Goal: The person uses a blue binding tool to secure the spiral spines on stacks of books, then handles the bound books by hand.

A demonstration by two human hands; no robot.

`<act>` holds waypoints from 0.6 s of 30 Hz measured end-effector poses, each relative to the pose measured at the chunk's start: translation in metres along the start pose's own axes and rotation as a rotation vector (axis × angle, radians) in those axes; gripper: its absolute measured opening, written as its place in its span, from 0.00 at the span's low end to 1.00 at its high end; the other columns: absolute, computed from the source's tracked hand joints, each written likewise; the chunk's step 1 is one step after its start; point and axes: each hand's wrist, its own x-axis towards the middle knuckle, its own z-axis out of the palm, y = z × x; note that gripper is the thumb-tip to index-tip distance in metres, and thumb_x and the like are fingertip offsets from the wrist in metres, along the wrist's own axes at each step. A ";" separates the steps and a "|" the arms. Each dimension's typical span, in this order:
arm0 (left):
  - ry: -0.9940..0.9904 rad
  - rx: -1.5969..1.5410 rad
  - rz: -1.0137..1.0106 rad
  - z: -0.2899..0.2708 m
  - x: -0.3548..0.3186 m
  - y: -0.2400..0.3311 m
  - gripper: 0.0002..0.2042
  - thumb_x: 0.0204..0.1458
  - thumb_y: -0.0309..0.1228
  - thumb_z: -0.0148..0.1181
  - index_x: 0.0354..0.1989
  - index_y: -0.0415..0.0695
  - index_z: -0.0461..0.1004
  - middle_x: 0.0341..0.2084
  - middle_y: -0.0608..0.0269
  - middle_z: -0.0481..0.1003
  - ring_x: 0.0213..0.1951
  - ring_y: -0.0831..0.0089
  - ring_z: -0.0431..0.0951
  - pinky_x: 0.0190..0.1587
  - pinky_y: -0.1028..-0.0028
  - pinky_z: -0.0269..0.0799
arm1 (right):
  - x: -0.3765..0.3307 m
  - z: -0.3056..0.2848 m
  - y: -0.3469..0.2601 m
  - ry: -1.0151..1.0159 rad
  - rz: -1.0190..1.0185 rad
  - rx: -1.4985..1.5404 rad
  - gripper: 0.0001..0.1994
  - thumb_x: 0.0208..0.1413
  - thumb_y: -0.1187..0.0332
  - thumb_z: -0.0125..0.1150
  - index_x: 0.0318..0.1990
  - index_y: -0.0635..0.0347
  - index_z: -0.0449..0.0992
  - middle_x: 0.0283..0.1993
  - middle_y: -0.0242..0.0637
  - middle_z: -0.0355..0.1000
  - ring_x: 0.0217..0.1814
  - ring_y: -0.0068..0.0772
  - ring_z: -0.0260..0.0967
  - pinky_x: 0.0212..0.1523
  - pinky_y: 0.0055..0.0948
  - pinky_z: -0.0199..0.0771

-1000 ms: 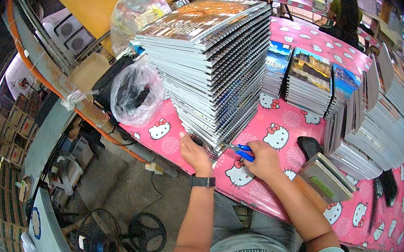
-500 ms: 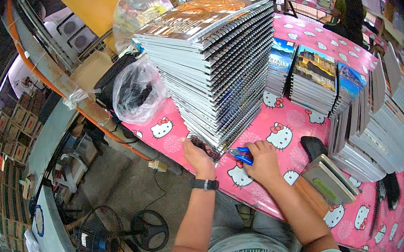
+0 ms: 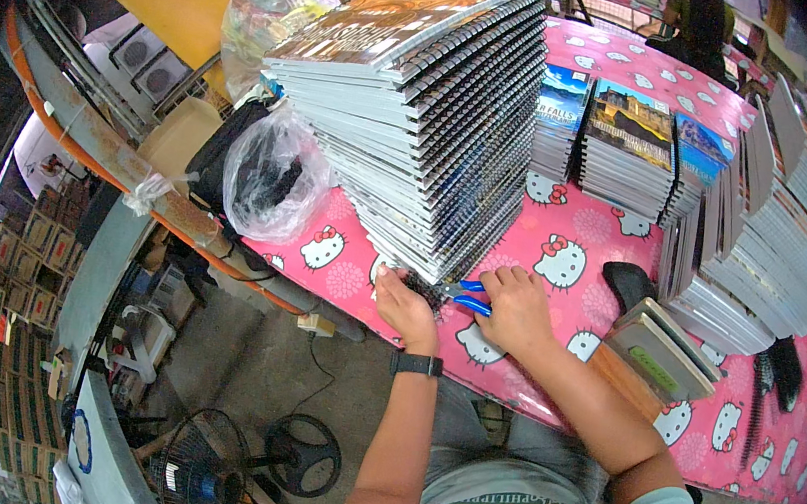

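Note:
A tall stack of spiral-bound books point(image 3: 417, 143) stands on the pink table, black coils facing right. At its near bottom corner, my right hand point(image 3: 519, 314) is closed round blue-handled cutting pliers point(image 3: 471, 298). Their jaws point left, at the coil end of the lowest books. My left hand point(image 3: 407, 315) is cupped just left of the jaws, against the same corner. Its fingers curl round something dark, partly hidden, that I cannot make out; dark coil bits show there.
Shorter book stacks point(image 3: 628, 144) stand behind, and more piles of bound books point(image 3: 776, 257) at the right. A small box-like block point(image 3: 663, 350) lies near my right forearm. Clear plastic bags point(image 3: 277, 176) sit left of the tall stack. A fan point(image 3: 205, 475) stands below the table edge.
The pliers and my right hand have shifted slightly left and up, bringing the jaws closer to the stack's corner and my left fingers. My left hand stays near the same corner.

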 end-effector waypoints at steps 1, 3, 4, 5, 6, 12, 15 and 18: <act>0.002 0.010 0.010 0.000 0.001 0.000 0.23 0.62 0.41 0.36 0.29 0.30 0.68 0.23 0.51 0.70 0.28 0.62 0.67 0.35 0.65 0.62 | 0.000 -0.001 0.001 0.004 -0.017 0.004 0.14 0.32 0.67 0.65 0.31 0.59 0.72 0.31 0.40 0.68 0.37 0.42 0.67 0.38 0.39 0.65; 0.009 0.034 0.020 0.000 0.002 -0.003 0.23 0.62 0.41 0.37 0.28 0.31 0.68 0.22 0.51 0.70 0.27 0.62 0.67 0.34 0.65 0.62 | 0.003 0.004 0.005 -0.049 -0.009 0.016 0.14 0.32 0.67 0.65 0.30 0.59 0.72 0.30 0.40 0.68 0.36 0.43 0.67 0.36 0.40 0.67; 0.013 0.046 0.025 0.000 0.002 -0.005 0.23 0.62 0.41 0.37 0.28 0.31 0.68 0.21 0.51 0.70 0.27 0.62 0.67 0.34 0.65 0.62 | 0.003 0.005 0.007 -0.076 -0.005 0.022 0.14 0.33 0.67 0.65 0.30 0.59 0.72 0.30 0.41 0.68 0.35 0.43 0.67 0.34 0.40 0.68; 0.013 0.042 0.011 0.000 0.002 -0.004 0.23 0.62 0.41 0.37 0.28 0.31 0.68 0.21 0.51 0.70 0.26 0.62 0.67 0.34 0.65 0.62 | 0.002 0.004 0.007 -0.081 0.001 0.039 0.14 0.33 0.67 0.65 0.30 0.59 0.72 0.30 0.41 0.68 0.34 0.43 0.67 0.34 0.40 0.68; 0.013 0.038 -0.004 0.000 0.002 -0.004 0.23 0.62 0.41 0.37 0.27 0.32 0.68 0.21 0.51 0.70 0.26 0.62 0.67 0.33 0.65 0.62 | 0.000 0.003 0.007 -0.086 0.007 0.056 0.14 0.33 0.67 0.65 0.31 0.59 0.72 0.30 0.41 0.68 0.34 0.44 0.67 0.33 0.40 0.68; 0.020 0.007 0.014 -0.002 0.003 -0.002 0.24 0.62 0.43 0.38 0.26 0.32 0.67 0.20 0.52 0.70 0.26 0.63 0.67 0.33 0.66 0.62 | -0.022 0.009 0.030 0.068 0.080 0.146 0.18 0.33 0.66 0.65 0.35 0.59 0.72 0.33 0.41 0.68 0.39 0.45 0.65 0.39 0.40 0.66; 0.013 0.000 0.013 -0.002 0.003 -0.003 0.24 0.62 0.44 0.38 0.25 0.32 0.67 0.20 0.53 0.70 0.26 0.64 0.66 0.33 0.66 0.62 | -0.022 0.010 0.031 0.051 0.092 0.154 0.20 0.33 0.66 0.66 0.38 0.58 0.72 0.35 0.41 0.67 0.42 0.45 0.64 0.42 0.40 0.64; 0.002 -0.001 -0.021 -0.004 0.005 -0.006 0.25 0.61 0.44 0.39 0.25 0.32 0.67 0.20 0.54 0.70 0.26 0.65 0.66 0.33 0.66 0.62 | -0.017 0.005 0.018 0.017 0.049 0.119 0.21 0.33 0.64 0.66 0.39 0.58 0.72 0.36 0.40 0.67 0.43 0.43 0.64 0.43 0.40 0.62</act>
